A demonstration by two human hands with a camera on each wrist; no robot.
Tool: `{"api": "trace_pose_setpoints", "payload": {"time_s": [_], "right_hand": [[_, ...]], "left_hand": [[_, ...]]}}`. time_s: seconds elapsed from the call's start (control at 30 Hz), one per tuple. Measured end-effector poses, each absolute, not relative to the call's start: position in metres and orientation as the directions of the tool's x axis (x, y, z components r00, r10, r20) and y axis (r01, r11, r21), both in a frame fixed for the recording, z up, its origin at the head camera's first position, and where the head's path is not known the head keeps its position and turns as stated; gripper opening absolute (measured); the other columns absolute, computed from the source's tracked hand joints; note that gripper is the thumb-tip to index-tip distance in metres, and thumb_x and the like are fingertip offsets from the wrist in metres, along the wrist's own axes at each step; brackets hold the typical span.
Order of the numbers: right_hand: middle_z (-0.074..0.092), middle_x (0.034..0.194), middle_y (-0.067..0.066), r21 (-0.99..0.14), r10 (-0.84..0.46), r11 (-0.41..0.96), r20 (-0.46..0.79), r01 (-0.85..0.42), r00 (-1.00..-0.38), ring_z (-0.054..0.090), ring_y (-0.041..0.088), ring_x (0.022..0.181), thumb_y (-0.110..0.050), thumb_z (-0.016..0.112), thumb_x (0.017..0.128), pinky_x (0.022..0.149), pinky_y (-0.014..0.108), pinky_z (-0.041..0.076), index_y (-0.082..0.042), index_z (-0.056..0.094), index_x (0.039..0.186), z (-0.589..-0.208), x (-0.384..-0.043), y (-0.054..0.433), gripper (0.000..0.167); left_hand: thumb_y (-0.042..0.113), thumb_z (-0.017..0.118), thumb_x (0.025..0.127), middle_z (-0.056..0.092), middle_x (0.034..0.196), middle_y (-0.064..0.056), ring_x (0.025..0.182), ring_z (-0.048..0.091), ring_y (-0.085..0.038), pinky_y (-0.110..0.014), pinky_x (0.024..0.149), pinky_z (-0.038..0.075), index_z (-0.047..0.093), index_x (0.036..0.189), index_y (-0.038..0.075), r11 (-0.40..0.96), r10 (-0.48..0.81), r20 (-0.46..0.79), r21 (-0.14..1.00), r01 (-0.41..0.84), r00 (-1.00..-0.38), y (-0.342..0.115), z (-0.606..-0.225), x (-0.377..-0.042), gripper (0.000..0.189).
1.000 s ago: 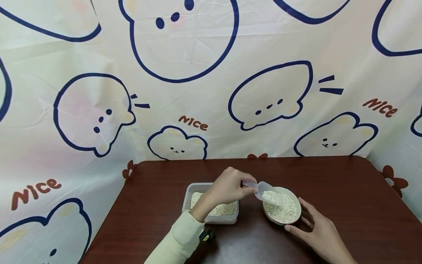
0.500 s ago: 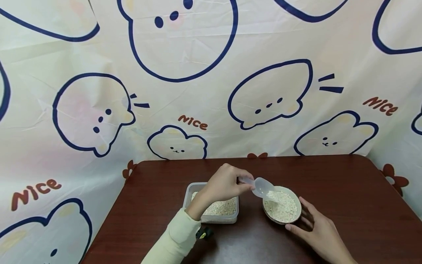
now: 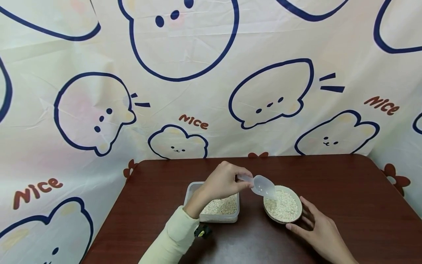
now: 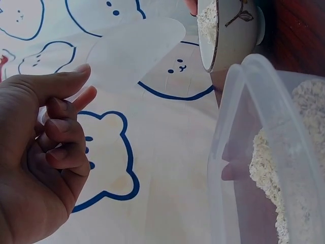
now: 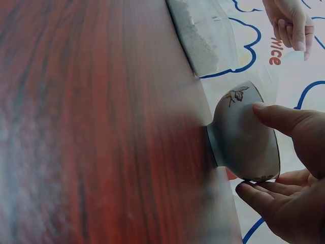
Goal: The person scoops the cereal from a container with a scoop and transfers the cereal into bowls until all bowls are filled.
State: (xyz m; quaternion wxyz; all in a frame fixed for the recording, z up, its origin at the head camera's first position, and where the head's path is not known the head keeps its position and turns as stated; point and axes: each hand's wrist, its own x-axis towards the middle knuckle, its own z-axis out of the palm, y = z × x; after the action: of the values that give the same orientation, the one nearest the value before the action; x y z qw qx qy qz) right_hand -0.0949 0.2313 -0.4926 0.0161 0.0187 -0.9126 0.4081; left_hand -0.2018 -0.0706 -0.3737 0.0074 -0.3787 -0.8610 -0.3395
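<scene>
My left hand [image 3: 223, 182] pinches the handle of a translucent plastic scoop [image 3: 263, 186] between thumb and forefinger. The scoop's bowl tips down to the right, its lip over the left rim of a small china bowl [image 5: 249, 134]. Pale flakes like rolled oats [image 3: 284, 209] fill that bowl, and the scoop looks nearly bare inside. My right hand [image 3: 317, 228] holds the bowl from the right, thumb on its near side and fingers round the other, as the right wrist view shows. The bowl stands upright on its foot, with a brown floral motif on the outside.
Left of the bowl stands a clear plastic tub [image 3: 219, 219] with more flakes [image 3: 220, 207], partly hidden under my left forearm. Both rest on a dark reddish-brown table [image 3: 161, 194]. A cartoon-printed cloth [image 3: 211, 102] hangs behind it. A black band [image 3: 202, 231] is at my left wrist.
The flakes on the scoop have slid off into the bowl. My left hand has shifted slightly up and left, tipping the scoop more. My right hand and the bowl stay put.
</scene>
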Motion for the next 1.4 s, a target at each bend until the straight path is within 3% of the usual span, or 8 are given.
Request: {"api": "trace_pose_setpoints", "payload": {"time_s": [0.17, 0.37, 0.47, 0.57, 0.7, 1.07, 1.27, 1.4], "right_hand": [[0.051, 0.156, 0.035, -0.743, -0.021, 0.668, 0.041, -0.045, -0.999, 0.069, 0.046, 0.127, -0.049, 0.093, 0.082, 0.091, 0.038, 0.063, 0.000, 0.038, 0.163, -0.492, -0.095, 0.232, 0.110], [0.052, 0.158, 0.031, -0.723, -0.003, 0.689, 0.069, -0.052, -0.998, 0.067, 0.044, 0.130, -0.050, 0.092, 0.082, 0.092, 0.035, 0.062, 0.001, 0.042, 0.161, -0.485, -0.095, 0.234, 0.106], [0.054, 0.157, 0.026, -0.707, 0.015, 0.704, 0.115, -0.071, -0.993, 0.064, 0.043, 0.134, -0.049, 0.092, 0.083, 0.091, 0.017, 0.059, -0.001, 0.046, 0.158, -0.479, -0.095, 0.233, 0.101], [0.058, 0.155, 0.024, -0.700, 0.038, 0.709, 0.164, -0.089, -0.986, 0.064, 0.044, 0.132, -0.045, 0.092, 0.084, 0.086, -0.001, 0.046, -0.003, 0.048, 0.158, -0.472, -0.094, 0.230, 0.095], [0.059, 0.155, 0.022, -0.713, 0.045, 0.692, 0.201, -0.114, -0.979, 0.067, 0.043, 0.130, -0.040, 0.092, 0.086, 0.085, -0.008, 0.036, -0.007, 0.049, 0.158, -0.461, -0.092, 0.222, 0.090], [0.061, 0.156, 0.010, -0.734, -0.049, 0.631, 0.286, -0.252, -0.957, 0.071, 0.034, 0.126, -0.035, 0.092, 0.087, 0.094, 0.003, 0.048, -0.011, 0.055, 0.155, -0.448, -0.089, 0.177, 0.081], [0.063, 0.153, 0.006, -0.725, -0.114, 0.607, 0.324, -0.324, -0.939, 0.067, 0.028, 0.133, -0.034, 0.094, 0.084, 0.098, 0.031, 0.061, -0.017, 0.058, 0.153, -0.449, -0.091, 0.153, 0.079], [0.064, 0.152, 0.004, -0.739, -0.162, 0.572, 0.322, -0.355, -0.933, 0.066, 0.028, 0.134, -0.029, 0.095, 0.083, 0.099, 0.035, 0.061, -0.018, 0.058, 0.153, -0.454, -0.093, 0.138, 0.080]], "left_hand": [[0.018, 0.085, 0.095, 0.081, 0.090, -0.001, 0.055, 0.042, 0.002, -0.017, 0.053, 0.035, 0.084, 0.106, 0.010, 0.460, 0.636, 0.281, 0.610, 0.645, -0.719, -0.072, -0.378, -0.200, 0.014], [0.018, 0.084, 0.095, 0.076, 0.082, 0.000, 0.053, 0.040, 0.001, -0.019, 0.052, 0.035, 0.084, 0.106, 0.011, 0.413, 0.553, 0.284, 0.723, 0.554, -0.783, -0.084, -0.390, -0.199, 0.012], [0.017, 0.084, 0.095, 0.075, 0.078, 0.000, 0.054, 0.045, 0.001, -0.019, 0.053, 0.039, 0.084, 0.105, 0.012, 0.385, 0.494, 0.301, 0.765, 0.516, -0.816, -0.097, -0.396, -0.198, 0.012], [0.018, 0.084, 0.095, 0.077, 0.081, -0.001, 0.057, 0.050, -0.001, -0.021, 0.055, 0.043, 0.084, 0.105, 0.013, 0.359, 0.436, 0.331, 0.788, 0.499, -0.837, -0.112, -0.402, -0.198, 0.011], [0.020, 0.084, 0.095, 0.078, 0.086, 0.000, 0.057, 0.049, -0.003, -0.022, 0.055, 0.043, 0.083, 0.105, 0.016, 0.362, 0.372, 0.343, 0.802, 0.475, -0.863, -0.135, -0.407, -0.196, 0.011], [0.016, 0.085, 0.094, 0.079, 0.090, -0.001, 0.060, 0.051, -0.005, -0.023, 0.054, 0.042, 0.083, 0.103, 0.015, 0.481, 0.242, 0.269, 0.801, 0.356, -0.932, -0.198, -0.415, -0.182, 0.010], [0.016, 0.085, 0.093, 0.078, 0.085, 0.002, 0.061, 0.051, -0.006, -0.023, 0.055, 0.043, 0.083, 0.101, 0.016, 0.588, 0.238, 0.241, 0.735, 0.337, -0.941, -0.222, -0.413, -0.174, 0.008], [0.017, 0.086, 0.093, 0.074, 0.081, 0.005, 0.062, 0.052, -0.006, -0.023, 0.056, 0.044, 0.083, 0.099, 0.018, 0.635, 0.237, 0.224, 0.700, 0.325, -0.945, -0.235, -0.411, -0.170, 0.007]]}}
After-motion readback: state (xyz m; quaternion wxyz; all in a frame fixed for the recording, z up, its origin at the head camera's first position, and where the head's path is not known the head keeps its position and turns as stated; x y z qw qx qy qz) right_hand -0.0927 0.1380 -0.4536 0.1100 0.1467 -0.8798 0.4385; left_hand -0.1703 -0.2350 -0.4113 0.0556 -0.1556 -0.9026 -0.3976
